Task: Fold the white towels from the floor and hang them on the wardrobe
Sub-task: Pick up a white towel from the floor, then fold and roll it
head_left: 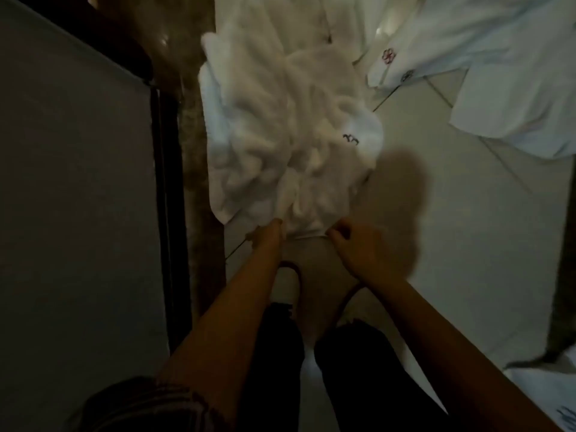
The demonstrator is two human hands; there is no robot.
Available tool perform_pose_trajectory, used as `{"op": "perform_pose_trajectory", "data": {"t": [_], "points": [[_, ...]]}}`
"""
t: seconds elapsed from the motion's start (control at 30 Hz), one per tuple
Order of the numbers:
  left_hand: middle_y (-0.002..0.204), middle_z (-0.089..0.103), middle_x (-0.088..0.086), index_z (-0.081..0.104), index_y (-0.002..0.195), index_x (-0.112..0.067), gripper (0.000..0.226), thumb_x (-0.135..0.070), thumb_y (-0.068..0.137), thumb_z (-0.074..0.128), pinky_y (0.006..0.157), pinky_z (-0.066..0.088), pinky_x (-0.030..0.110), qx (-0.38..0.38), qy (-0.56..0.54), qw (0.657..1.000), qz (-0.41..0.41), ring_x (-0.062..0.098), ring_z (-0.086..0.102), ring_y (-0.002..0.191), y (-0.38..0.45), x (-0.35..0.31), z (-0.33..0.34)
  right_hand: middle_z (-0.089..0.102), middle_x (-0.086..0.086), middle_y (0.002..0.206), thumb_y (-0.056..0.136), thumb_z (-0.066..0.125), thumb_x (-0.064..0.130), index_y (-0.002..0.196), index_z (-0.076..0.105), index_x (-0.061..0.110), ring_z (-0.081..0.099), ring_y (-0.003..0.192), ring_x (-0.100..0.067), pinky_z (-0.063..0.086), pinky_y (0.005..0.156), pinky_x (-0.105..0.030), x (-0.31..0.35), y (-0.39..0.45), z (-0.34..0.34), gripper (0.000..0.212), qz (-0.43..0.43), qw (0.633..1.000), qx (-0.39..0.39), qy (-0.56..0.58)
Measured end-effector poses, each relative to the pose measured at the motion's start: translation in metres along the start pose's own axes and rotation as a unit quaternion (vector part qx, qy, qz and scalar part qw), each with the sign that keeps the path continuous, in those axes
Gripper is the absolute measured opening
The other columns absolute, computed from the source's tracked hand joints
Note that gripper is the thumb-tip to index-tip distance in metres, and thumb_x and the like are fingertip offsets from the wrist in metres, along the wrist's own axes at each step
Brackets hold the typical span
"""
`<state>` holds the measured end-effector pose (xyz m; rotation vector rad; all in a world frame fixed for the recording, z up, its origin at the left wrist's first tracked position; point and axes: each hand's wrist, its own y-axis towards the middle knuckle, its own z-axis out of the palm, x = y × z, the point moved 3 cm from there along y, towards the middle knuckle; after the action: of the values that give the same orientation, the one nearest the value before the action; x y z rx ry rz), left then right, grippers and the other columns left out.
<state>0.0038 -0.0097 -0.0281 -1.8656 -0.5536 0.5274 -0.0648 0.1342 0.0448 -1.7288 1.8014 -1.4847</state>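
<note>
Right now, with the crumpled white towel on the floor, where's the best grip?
Probably the near hem of the crumpled white towel, approached from the person's side. It is the only straight, flat edge in a bunched pile. The left hand and right hand already pinch it apart there, which should let it hang open.

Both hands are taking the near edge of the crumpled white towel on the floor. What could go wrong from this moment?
1. The left hand and right hand pinch the white towel only at its near edge, so the bunched rest may drag over the tiled floor.
2. The edge lies just ahead of the shoes, so stepping on it seems possible.
</note>
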Motion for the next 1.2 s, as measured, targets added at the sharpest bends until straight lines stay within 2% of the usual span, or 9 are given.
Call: {"op": "perform_pose_trajectory", "data": {"t": [0.13,0.3,0.4,0.5,0.63,0.8,0.93,1.1,1.2], "points": [[0.125,0.059,0.011,0.056,0.129,-0.003,0.044,-0.024,0.091,0.056,0.071,0.051,0.032,0.026,-0.103,0.994,-0.041,0.027,0.059,0.094,0.030,0.013,0.012,0.067,-0.008,0.094,0.094,0.055,0.022,0.096,0.068,0.010,0.060,0.087,-0.020,0.045,0.075,-0.029,-0.010,0.020,0.011,0.018,0.006,0.999,-0.016,0.027],[0.101,0.062,0.011,0.056,0.121,0.004,0.031,-0.010,0.093,0.054,0.056,0.052,0.018,0.005,-0.171,0.985,-0.001,0.017,0.054,0.073,0.017,0.013,0.012,0.070,-0.014,0.093,0.092,0.056,0.020,0.094,0.069,0.007,0.064,0.090,-0.026,0.050,0.085,-0.041,-0.010,0.024,0.017,0.018,0.006,0.999,-0.012,0.052],[0.112,0.062,0.015,0.061,0.111,0.001,0.026,-0.005,0.085,0.059,0.068,0.052,0.033,-0.008,-0.185,0.983,0.006,0.027,0.057,0.085,-0.014,0.006,0.008,0.070,-0.012,0.092,0.093,0.056,0.019,0.093,0.068,0.009,0.064,0.087,-0.025,0.050,0.085,-0.040,0.003,0.011,0.013,0.015,0.004,0.998,-0.008,0.058],[0.097,0.061,0.014,0.062,0.105,0.002,0.023,-0.002,0.083,0.055,0.057,0.046,0.028,-0.024,-0.180,0.982,0.050,0.026,0.055,0.083,-0.061,-0.003,-0.001,0.069,-0.012,0.091,0.092,0.057,0.014,0.098,0.062,0.014,0.065,0.086,-0.025,0.053,0.079,-0.038,0.023,-0.009,0.003,0.008,0.005,0.998,-0.006,0.070],[0.079,0.054,0.009,0.055,0.079,-0.004,0.007,-0.005,0.084,0.051,0.053,0.039,0.027,-0.018,-0.151,0.986,0.072,0.023,0.050,0.078,-0.132,-0.017,-0.018,0.064,-0.003,0.093,0.083,0.067,0.008,0.117,0.056,0.016,0.062,0.085,-0.015,0.048,0.066,-0.017,0.055,-0.043,-0.024,0.037,-0.033,0.997,0.047,0.046],[0.100,0.056,0.017,0.055,0.106,0.001,0.019,-0.002,0.088,0.050,0.060,0.046,0.032,-0.003,-0.185,0.976,0.114,0.027,0.053,0.086,-0.247,-0.045,-0.039,0.050,0.002,0.110,0.070,0.082,0.016,0.135,0.042,0.017,0.049,0.100,-0.010,0.045,0.083,-0.025,0.112,-0.108,-0.079,0.076,-0.088,0.991,0.091,0.039],[0.102,0.060,0.018,0.058,0.103,-0.001,0.016,-0.002,0.091,0.048,0.087,0.050,0.043,0.030,-0.159,0.967,0.196,0.033,0.059,0.098,-0.355,-0.074,-0.059,0.058,0.000,0.116,0.082,0.073,0.022,0.130,0.047,0.018,0.055,0.101,-0.013,0.044,0.079,-0.023,0.154,-0.176,-0.136,0.054,-0.108,0.987,0.040,0.109],[0.085,0.058,-0.001,0.053,0.089,-0.012,0.009,-0.003,0.089,0.053,0.077,0.047,0.033,0.082,-0.045,0.935,0.341,0.021,0.057,0.087,-0.486,-0.100,-0.086,0.064,-0.005,0.107,0.090,0.058,0.005,0.118,0.060,0.013,0.058,0.094,-0.015,0.039,0.063,-0.006,0.197,-0.262,-0.223,0.029,-0.129,0.986,-0.037,0.098],[0.082,0.059,0.000,0.056,0.090,-0.011,0.006,-0.013,0.085,0.057,0.074,0.046,0.035,0.116,0.052,0.904,0.408,0.020,0.058,0.084,-0.561,-0.102,-0.107,0.063,0.001,0.096,0.084,0.043,-0.011,0.114,0.065,0.012,0.056,0.090,-0.013,0.039,0.064,-0.001,0.217,-0.320,-0.276,0.043,-0.118,0.986,-0.051,0.105]]}}
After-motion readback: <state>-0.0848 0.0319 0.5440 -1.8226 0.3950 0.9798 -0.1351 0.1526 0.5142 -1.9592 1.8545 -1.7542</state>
